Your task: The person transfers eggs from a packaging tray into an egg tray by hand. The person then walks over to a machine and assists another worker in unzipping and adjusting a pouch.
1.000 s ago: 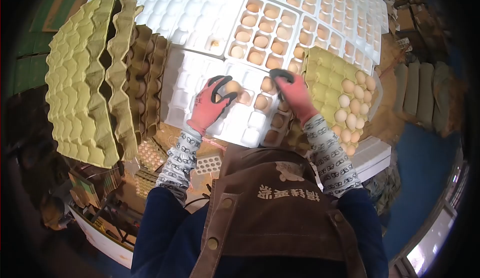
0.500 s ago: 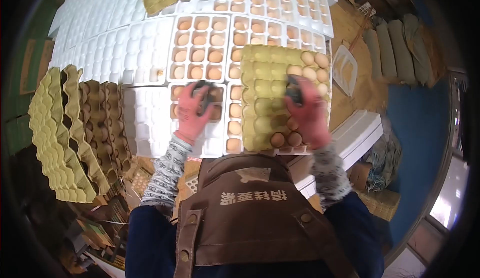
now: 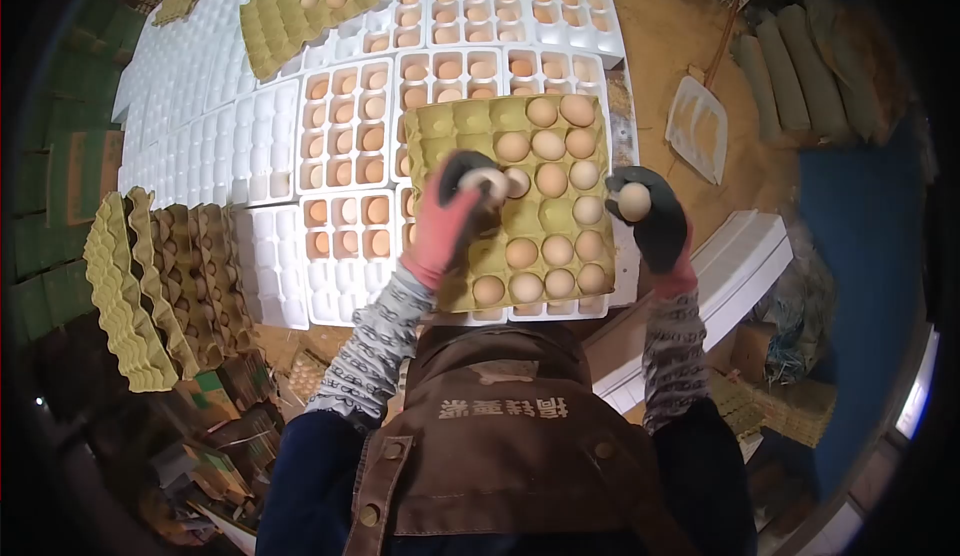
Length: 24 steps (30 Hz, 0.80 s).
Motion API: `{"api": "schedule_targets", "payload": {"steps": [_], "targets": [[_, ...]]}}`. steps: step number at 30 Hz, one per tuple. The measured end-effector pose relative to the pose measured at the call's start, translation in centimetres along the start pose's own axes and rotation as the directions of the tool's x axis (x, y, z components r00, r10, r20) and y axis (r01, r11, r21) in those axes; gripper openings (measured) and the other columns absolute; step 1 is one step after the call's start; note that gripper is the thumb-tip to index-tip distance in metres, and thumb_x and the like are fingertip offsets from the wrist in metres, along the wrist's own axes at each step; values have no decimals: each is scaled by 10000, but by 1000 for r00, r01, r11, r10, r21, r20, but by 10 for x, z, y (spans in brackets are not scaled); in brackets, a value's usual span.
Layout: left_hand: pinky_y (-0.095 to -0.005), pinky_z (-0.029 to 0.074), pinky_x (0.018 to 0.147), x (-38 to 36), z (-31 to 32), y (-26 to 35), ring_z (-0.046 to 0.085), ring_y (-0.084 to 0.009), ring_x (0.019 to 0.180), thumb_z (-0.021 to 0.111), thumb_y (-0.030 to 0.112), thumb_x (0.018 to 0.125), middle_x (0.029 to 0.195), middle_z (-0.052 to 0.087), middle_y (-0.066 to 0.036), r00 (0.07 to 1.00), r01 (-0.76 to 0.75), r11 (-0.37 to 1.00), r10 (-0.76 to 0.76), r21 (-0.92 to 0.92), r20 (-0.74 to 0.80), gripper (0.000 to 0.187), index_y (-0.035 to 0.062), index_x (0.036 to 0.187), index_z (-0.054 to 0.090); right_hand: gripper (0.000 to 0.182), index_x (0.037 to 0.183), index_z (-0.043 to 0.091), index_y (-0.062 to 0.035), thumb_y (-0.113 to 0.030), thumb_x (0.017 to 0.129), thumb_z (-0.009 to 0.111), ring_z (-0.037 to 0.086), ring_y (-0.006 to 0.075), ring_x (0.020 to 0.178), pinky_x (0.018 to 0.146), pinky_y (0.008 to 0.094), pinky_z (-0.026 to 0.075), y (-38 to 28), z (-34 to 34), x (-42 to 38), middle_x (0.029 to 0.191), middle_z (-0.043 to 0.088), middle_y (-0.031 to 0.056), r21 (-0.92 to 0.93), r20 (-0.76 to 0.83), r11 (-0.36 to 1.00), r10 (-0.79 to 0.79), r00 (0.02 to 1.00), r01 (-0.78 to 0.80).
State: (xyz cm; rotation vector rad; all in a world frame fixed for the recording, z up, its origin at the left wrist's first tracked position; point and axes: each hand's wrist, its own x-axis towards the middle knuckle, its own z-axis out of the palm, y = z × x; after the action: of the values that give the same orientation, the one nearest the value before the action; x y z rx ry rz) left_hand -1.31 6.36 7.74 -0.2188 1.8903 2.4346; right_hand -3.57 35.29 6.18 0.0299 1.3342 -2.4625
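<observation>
White foam egg trays (image 3: 270, 146) cover most of the bench, laid edge to edge; many of their cups hold brown eggs, while those at far left are bare. On the left edge stands a leaning stack of pulp cartons (image 3: 165, 276), yellow-green and brown. A second yellow-green pulp tray (image 3: 295, 6) lies further back across the foam.

In front of the person, a yellow-green pulp egg tray (image 3: 480, 256) rests on top of the foam trays. Its right columns and near row hold eggs (image 3: 550, 181); its left cups are bare.

The left hand (image 3: 455, 216), in a red glove with dark fingertips, is over the middle of this pulp tray, its grip closed around a pale egg (image 3: 485, 181) held above the cups. The right hand (image 3: 650, 221), gloved alike, is at the tray's right edge, its grip closed around another pale egg (image 3: 634, 201), palm turned up towards the camera.

Judging from this, the work in hand is lifting eggs out of the pulp tray. To do it well, each egg should sit cradled in curved fingers rather than pinched at the tips, lifted straight up so it clears its neighbours, and kept apart from the egg in the other hand. Setting each down blunt or pointed end first, gently and squarely into a cup, should avoid cracks.
</observation>
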Motion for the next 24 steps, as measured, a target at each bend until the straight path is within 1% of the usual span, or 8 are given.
{"api": "schedule_targets", "payload": {"steps": [2,6,7,12,15,18,20,24], "targets": [[-268,466,726,20,-9,14,559,-138,807,569,135,809,879,598,-77,993,85,988,-96,131,73,167,-6,898,580,408,1198,544,19,-184,847,597,586,199,1008,814,326,487,-21,25,21,1167,587,132,-424,44,895,171,984,-137],[-356,490,756,25,21,5,602,-284,867,736,231,691,1076,558,-175,940,-319,241,-40,917,338,482,29,1087,552,426,1228,513,-42,-140,825,612,576,184,1016,807,314,488,33,61,37,1149,573,119,-853,321,-397,113,940,339],[-366,491,788,27,25,-6,594,-294,891,761,235,662,1121,546,-184,923,-375,27,-82,927,376,578,34,1153,532,429,1228,508,-46,-122,820,614,575,177,1013,803,309,490,33,61,38,1154,567,112,-861,329,-374,107,938,344],[-320,451,894,43,-17,0,549,-201,1037,720,148,712,1203,513,-118,971,-46,951,-29,306,236,591,52,1242,477,504,1263,466,-47,-20,784,622,556,117,1001,771,270,503,-29,17,49,1161,539,45,-416,110,907,125,986,-69],[-370,446,910,59,-13,9,501,-280,1109,756,136,664,1265,456,-137,942,-329,649,174,686,287,601,129,1217,523,568,1293,475,-55,-45,758,664,545,138,1033,822,267,484,-47,11,89,1211,526,49,-533,77,844,117,990,-58],[-394,467,841,83,19,13,505,-358,1019,792,260,612,1314,416,-134,899,-437,-79,-14,896,437,518,126,1074,601,507,1234,553,-120,-127,751,705,525,185,1080,859,294,467,-32,9,126,1278,483,114,-935,352,-82,-101,930,345],[-392,467,847,93,15,22,511,-343,1029,788,262,629,1320,414,-130,864,-494,29,-89,869,495,499,125,1073,608,470,1207,585,-148,-238,766,721,549,192,1032,859,305,469,-40,7,141,1321,449,126,-826,449,-387,-14,894,409],[-351,461,868,134,-15,41,570,-237,1015,654,274,807,1223,515,-123,875,31,890,-244,455,419,458,56,1195,545,379,1204,577,-57,-254,881,601,589,155,924,819,299,482,-48,-36,166,1118,598,131,-793,126,586,-114,985,169]]}}
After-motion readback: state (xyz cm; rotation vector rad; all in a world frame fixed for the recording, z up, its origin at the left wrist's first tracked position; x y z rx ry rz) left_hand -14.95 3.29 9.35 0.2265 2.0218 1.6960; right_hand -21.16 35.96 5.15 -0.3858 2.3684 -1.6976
